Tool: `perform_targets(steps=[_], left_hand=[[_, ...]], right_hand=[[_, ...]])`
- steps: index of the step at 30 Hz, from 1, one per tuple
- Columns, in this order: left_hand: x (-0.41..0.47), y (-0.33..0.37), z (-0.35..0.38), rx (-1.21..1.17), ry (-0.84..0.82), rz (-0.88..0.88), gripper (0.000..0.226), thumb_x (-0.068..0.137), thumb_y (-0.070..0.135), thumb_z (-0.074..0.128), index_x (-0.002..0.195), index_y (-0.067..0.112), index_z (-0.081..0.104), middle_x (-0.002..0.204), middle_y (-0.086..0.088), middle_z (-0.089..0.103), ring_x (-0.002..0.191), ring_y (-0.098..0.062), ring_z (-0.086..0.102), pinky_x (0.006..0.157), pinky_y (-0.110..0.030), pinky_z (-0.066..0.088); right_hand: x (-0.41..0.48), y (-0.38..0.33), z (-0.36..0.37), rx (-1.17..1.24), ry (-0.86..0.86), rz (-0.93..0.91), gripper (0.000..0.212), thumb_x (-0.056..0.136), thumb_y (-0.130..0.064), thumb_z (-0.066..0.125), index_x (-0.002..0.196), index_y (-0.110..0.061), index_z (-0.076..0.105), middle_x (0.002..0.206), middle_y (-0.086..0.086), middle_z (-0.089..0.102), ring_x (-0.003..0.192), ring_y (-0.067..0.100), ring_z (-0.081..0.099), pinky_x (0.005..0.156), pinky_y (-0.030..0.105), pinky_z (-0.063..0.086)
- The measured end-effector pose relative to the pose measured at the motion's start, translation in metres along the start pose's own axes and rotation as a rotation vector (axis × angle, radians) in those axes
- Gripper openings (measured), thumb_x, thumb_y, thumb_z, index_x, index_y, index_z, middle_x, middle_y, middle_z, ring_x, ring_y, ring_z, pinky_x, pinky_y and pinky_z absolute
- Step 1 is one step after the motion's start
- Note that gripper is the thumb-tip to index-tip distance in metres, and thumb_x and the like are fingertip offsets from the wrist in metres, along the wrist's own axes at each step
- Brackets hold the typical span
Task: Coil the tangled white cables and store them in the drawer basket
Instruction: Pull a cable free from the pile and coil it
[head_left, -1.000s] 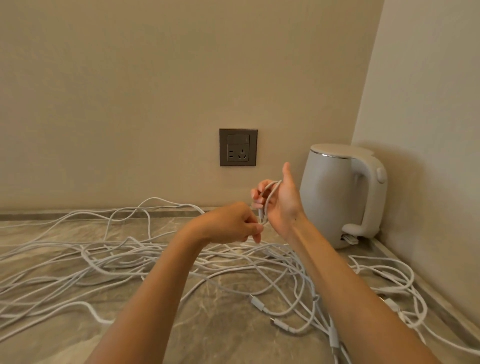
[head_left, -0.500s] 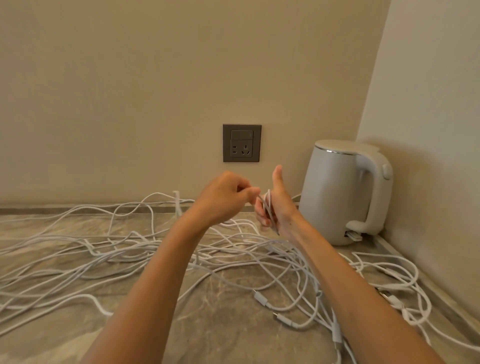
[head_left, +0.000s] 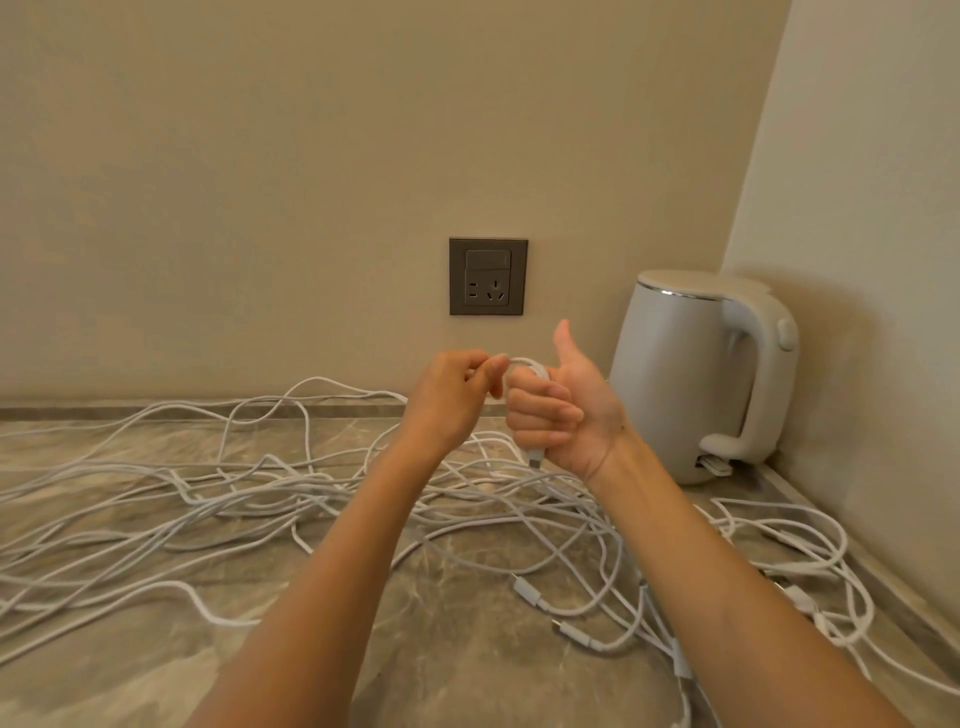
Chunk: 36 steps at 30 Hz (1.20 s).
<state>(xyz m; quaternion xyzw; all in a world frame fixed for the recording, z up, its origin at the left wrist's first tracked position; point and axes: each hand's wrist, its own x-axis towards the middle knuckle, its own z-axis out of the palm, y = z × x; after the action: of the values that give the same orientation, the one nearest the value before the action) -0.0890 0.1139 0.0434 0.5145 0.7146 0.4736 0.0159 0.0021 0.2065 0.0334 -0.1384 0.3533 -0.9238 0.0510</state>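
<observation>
- The right hand (head_left: 566, 415) is clenched in a fist with the thumb standing straight up. Its curled fingers grasp a small bundle of one white cable (head_left: 531, 364), held above the countertop (head_left: 457, 654).
- A connector (head_left: 535, 457) of that cable pokes out below the fist, so one end looks already secured in the hand.
- The left hand (head_left: 457, 400) sits just beside the right one and pinches the same cable between thumb and fingertips, where it arches over the top of the fist.
- The step in hand, as I judge it, is the coiling itself: the left hand lays a turn of cable round the right hand's fingers.
- The rest of the tangled white cables (head_left: 249, 499) sprawl over the countertop from the left edge to the corner at the right, crossing one another many times.
- A white kettle (head_left: 696, 374) stands in that corner near the right hand, with a wall socket (head_left: 488, 276) on the wall behind the hands.
- The drawer basket is not in view, so storing seems some way off — the task looks to be at an early stage.
- The next move calls for fresh slack from the heap. The strand presumably leads down into the tangle, so a gentle pull and some teasing free of crossings should serve better than a hard tug — that could tighten knots.
</observation>
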Motion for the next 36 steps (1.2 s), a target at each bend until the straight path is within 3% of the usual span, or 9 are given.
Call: perform_targets(steps=[3,7,10,13,16,19,26,31,36], left_hand=[[0.000,-0.001,0.002,0.019,-0.165,-0.052,0.044,0.098,0.019,0.040,0.055,0.019,0.045,0.052,0.002,0.043,0.050,-0.010,0.039,0.054,-0.028,0.030],[-0.008,-0.002,0.008,0.039,-0.417,-0.209,0.042,0.101,0.020,0.032,0.061,0.013,0.045,0.054,-0.004,0.040,0.046,-0.015,0.040,0.041,-0.020,0.036],[-0.011,0.000,0.011,0.081,-0.557,-0.247,0.040,0.101,0.020,0.030,0.065,0.012,0.044,0.055,-0.004,0.040,0.047,-0.015,0.039,0.044,-0.022,0.037],[-0.012,0.006,0.010,0.174,-0.650,-0.208,0.034,0.100,0.011,0.032,0.068,0.013,0.045,0.056,0.000,0.042,0.047,-0.013,0.039,0.046,-0.022,0.038],[-0.013,0.013,0.007,0.280,-0.727,-0.164,0.028,0.099,0.011,0.034,0.075,0.012,0.049,0.060,0.001,0.045,0.051,-0.010,0.042,0.047,-0.021,0.039],[-0.014,0.018,0.003,0.385,-0.780,-0.116,0.022,0.098,0.013,0.038,0.085,0.012,0.056,0.064,0.002,0.047,0.055,-0.012,0.044,0.049,-0.020,0.040],[-0.013,0.021,-0.002,0.433,-0.636,0.041,0.026,0.095,0.021,0.046,0.086,0.012,0.069,0.073,0.001,0.057,0.073,-0.014,0.050,0.067,-0.027,0.038],[-0.010,0.023,-0.013,0.283,-0.433,0.068,0.022,0.093,0.020,0.051,0.083,0.014,0.069,0.060,0.012,0.049,0.054,-0.002,0.042,0.052,-0.020,0.030],[-0.007,0.018,-0.014,0.289,-0.233,0.104,0.024,0.094,0.021,0.051,0.079,0.011,0.067,0.065,0.004,0.053,0.063,-0.015,0.050,0.056,-0.027,0.034]], right_hand=[[0.000,-0.002,-0.006,0.147,-0.037,-0.088,0.083,0.077,-0.076,0.023,0.059,0.000,0.053,0.048,0.017,0.055,0.043,0.018,0.033,0.044,0.030,0.040],[-0.007,-0.006,-0.006,0.256,0.027,-0.243,0.076,0.080,-0.071,0.030,0.061,0.000,0.052,0.048,0.016,0.048,0.043,0.026,0.045,0.046,0.031,0.041],[-0.008,-0.009,0.003,0.287,0.285,-0.446,0.075,0.090,-0.067,0.030,0.056,-0.003,0.049,0.047,0.007,0.040,0.037,0.018,0.041,0.037,0.023,0.039],[-0.004,-0.006,0.010,0.267,0.496,-0.590,0.066,0.094,-0.060,0.031,0.060,-0.006,0.047,0.050,0.004,0.038,0.038,0.013,0.039,0.040,0.017,0.038],[-0.001,-0.004,0.012,0.177,0.641,-0.680,0.055,0.096,-0.054,0.033,0.067,-0.008,0.044,0.052,0.005,0.040,0.041,0.014,0.039,0.044,0.020,0.042],[0.000,-0.002,0.011,-0.120,0.830,-0.716,0.054,0.099,-0.048,0.033,0.066,-0.008,0.047,0.051,0.006,0.044,0.045,0.014,0.040,0.055,0.028,0.042],[0.005,0.006,0.003,-0.773,1.092,-0.569,0.068,0.096,-0.058,0.011,0.069,-0.011,0.052,0.043,-0.003,0.048,0.051,0.012,0.046,0.083,0.039,0.043],[0.000,0.002,-0.003,-0.919,1.133,-0.448,0.081,0.091,-0.063,0.002,0.069,-0.007,0.056,0.045,0.003,0.047,0.044,0.011,0.046,0.062,0.029,0.040],[0.004,0.002,-0.001,-0.961,0.971,-0.248,0.090,0.087,-0.066,-0.007,0.062,-0.003,0.052,0.036,0.004,0.043,0.030,0.010,0.040,0.043,0.021,0.037]])
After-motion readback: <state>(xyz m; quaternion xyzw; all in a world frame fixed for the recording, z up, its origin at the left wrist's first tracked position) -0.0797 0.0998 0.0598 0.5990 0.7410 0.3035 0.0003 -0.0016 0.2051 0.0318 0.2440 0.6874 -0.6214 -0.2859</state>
